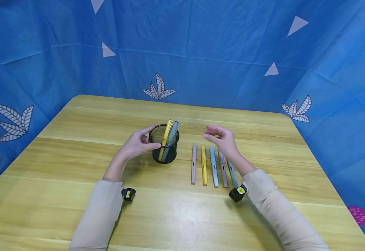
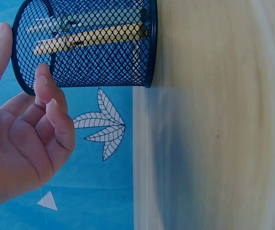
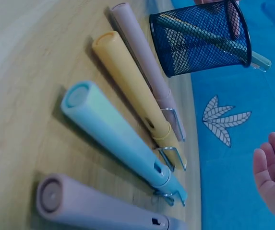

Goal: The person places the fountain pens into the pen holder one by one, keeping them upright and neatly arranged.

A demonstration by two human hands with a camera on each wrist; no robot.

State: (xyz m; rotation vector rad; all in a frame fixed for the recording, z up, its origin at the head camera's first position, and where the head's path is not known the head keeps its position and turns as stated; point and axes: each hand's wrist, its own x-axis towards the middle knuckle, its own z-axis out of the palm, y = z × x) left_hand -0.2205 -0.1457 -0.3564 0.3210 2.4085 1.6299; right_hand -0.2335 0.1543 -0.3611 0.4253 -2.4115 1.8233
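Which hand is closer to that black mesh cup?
Left. The left hand is at the rim of the black mesh cup; the right hand hovers apart, to the cup's right, near the pens.

Mesh cup [image 1: 173, 154]: black, round, upright, rim between left hand's [image 1: 137, 142] thumb and forefinger. Two pens in it, both leaning right, away from that hand, tops above the rim: yellow pen [image 1: 167, 129], grey-green pen [image 1: 174, 129] just beside it. Five more capped pens flat in a row, nearer the person than right hand's [image 1: 224, 140] fingertips, clip ends pointing away. From left-hand side: pale purple pen [image 1: 193, 165], second yellow pen [image 1: 204, 167], light blue pen [image 1: 214, 167], darker purple pen [image 1: 223, 172], teal pen [image 1: 233, 175], partly hidden by right hand's wrist.
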